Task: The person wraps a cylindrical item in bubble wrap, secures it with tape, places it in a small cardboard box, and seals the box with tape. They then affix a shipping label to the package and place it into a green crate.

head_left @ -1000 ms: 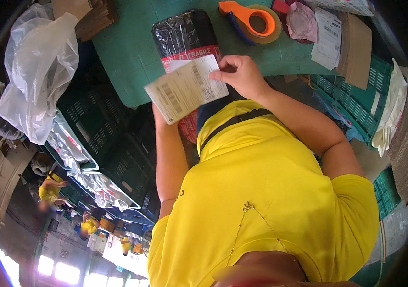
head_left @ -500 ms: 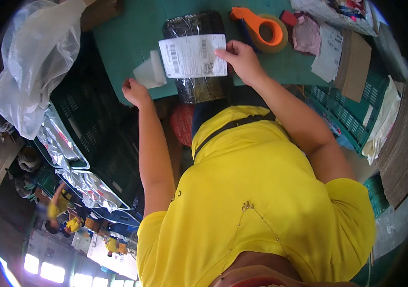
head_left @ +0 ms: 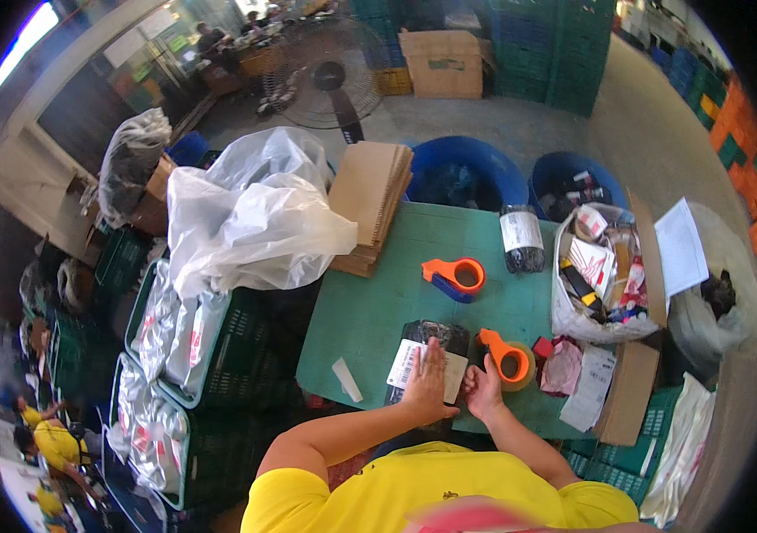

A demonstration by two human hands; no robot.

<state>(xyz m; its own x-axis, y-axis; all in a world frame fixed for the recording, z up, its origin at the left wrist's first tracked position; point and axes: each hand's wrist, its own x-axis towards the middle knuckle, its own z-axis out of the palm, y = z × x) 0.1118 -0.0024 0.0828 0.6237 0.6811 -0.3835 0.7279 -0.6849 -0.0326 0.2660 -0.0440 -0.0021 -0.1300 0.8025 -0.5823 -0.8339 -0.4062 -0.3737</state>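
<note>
A black-wrapped parcel (head_left: 442,330) lies at the near edge of the green table, with a white printed label (head_left: 403,362) across its top. My left hand (head_left: 427,384) rests flat on that label, fingers stretched out and together, hiding its middle. Close by the parcel's right side is my right hand (head_left: 483,391), its fingers loosely bent and apart with nothing visible in them. Just beyond it, an orange tape dispenser (head_left: 504,354) holds a roll of brownish tape. A pale strip of paper (head_left: 346,380) lies left of the parcel.
Farther back are a second orange tape dispenser (head_left: 455,277) and another labelled black parcel (head_left: 521,238). Flattened cardboard (head_left: 369,191) and a plastic bag (head_left: 258,213) flank the far left. A box of odds and ends (head_left: 607,266) stands right; crates of silver packets (head_left: 185,333) stand left.
The view has tilted up to take in more of the room. My left hand has moved from beside the pale strip onto the label. My right hand has left the label's right edge.
</note>
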